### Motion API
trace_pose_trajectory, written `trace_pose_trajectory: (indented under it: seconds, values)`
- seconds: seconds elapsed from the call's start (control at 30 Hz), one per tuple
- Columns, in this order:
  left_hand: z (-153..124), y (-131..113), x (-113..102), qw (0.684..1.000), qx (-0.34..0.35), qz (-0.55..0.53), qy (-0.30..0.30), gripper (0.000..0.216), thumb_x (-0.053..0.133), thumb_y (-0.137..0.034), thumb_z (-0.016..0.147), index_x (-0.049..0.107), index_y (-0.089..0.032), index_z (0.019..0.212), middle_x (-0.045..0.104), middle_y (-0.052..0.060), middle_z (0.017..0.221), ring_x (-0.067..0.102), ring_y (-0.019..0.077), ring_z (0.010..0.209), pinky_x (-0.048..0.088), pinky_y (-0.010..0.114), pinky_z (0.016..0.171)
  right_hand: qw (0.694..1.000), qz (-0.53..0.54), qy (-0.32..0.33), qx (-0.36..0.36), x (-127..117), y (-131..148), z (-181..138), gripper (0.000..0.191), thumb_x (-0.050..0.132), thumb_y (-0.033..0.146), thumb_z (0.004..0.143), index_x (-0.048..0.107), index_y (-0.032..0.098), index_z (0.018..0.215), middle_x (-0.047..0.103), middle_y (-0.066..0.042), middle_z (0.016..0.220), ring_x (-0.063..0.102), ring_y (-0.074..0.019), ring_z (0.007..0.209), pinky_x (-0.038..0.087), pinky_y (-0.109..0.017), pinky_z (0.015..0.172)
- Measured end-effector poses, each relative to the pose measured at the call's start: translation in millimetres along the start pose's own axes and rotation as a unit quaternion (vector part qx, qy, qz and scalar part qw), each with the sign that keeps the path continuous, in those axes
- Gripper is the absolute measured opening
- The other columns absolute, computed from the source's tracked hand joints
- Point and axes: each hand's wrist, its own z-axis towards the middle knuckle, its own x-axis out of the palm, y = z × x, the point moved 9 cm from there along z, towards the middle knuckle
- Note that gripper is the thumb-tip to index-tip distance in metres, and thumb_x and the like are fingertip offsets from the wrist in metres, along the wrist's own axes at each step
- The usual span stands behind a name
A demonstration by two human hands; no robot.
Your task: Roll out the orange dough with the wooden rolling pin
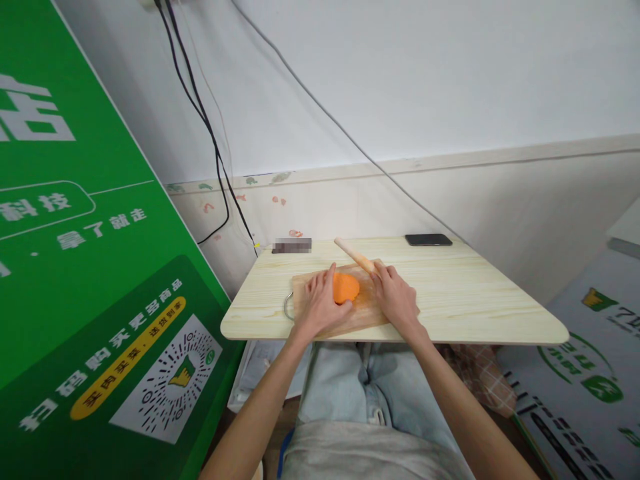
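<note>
My left hand (321, 305) grips orange dough (346, 288), likely steadying it on the board (367, 315); my right hand (396, 297) clasps a rolling pin (354, 254).

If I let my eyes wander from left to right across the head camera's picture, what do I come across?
Green printed panel → metal ring → left hand → orange piece → right hand → black phone → pale printed panel.
</note>
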Motion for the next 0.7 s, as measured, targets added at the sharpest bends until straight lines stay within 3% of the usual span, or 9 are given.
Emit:
trace_pose_trajectory:
  seconds: [0.13, 0.2, 0.47, 0.7]
  values:
    - [0.0, 4.7, 0.0, 0.999, -0.029, 0.028, -0.017, 0.113, 0.078, -0.071, 0.082, 0.029, -0.02, 0.17, 0.054, 0.023, 0.157, 0.048, 0.0453, 0.147, 0.036, 0.059, 0.122, 1.0, -0.002, -0.001, -0.002, 1.4, -1.0, 0.6, 0.044, 0.037, 0.039, 0.117, 0.053, 0.027, 0.156, 0.069, -0.012, 0.136, 0.069, -0.025, 0.105, 0.042, -0.03, 0.067]
    - [-0.4, 8.6, -1.5, 0.998, -0.048, 0.038, -0.029, 0.114, 0.078, -0.075, 0.081, 0.03, -0.02, 0.169, 0.057, 0.023, 0.154, 0.051, 0.045, 0.144, 0.036, 0.058, 0.12, 1.0, -0.003, 0.002, -0.001, 1.2, -0.8, 0.5, 0.044, 0.038, 0.039, 0.117, 0.053, 0.027, 0.156, 0.069, -0.012, 0.136, 0.069, -0.0249, 0.106, 0.042, -0.031, 0.067]
    - [-1.3, 14.1, -4.4, 0.996, -0.063, 0.049, -0.031, 0.091, 0.072, -0.047, 0.089, 0.035, -0.02, 0.168, 0.061, 0.019, 0.153, 0.052, 0.0413, 0.145, 0.034, 0.056, 0.122, 1.0, -0.005, 0.003, 0.004, -1.4, 1.0, -0.3, 0.042, 0.037, 0.039, 0.118, 0.053, 0.029, 0.155, 0.069, -0.011, 0.136, 0.07, -0.0236, 0.105, 0.041, -0.028, 0.067]
    - [0.9, 16.7, -4.1, 0.997, -0.067, 0.032, -0.034, 0.098, 0.076, -0.063, 0.088, 0.036, -0.022, 0.167, 0.061, 0.02, 0.155, 0.051, 0.0433, 0.146, 0.035, 0.057, 0.12, 1.0, -0.007, -0.001, 0.001, 0.6, -0.7, -0.7, 0.042, 0.037, 0.039, 0.117, 0.054, 0.028, 0.155, 0.069, -0.012, 0.134, 0.07, -0.0242, 0.104, 0.041, -0.029, 0.066]
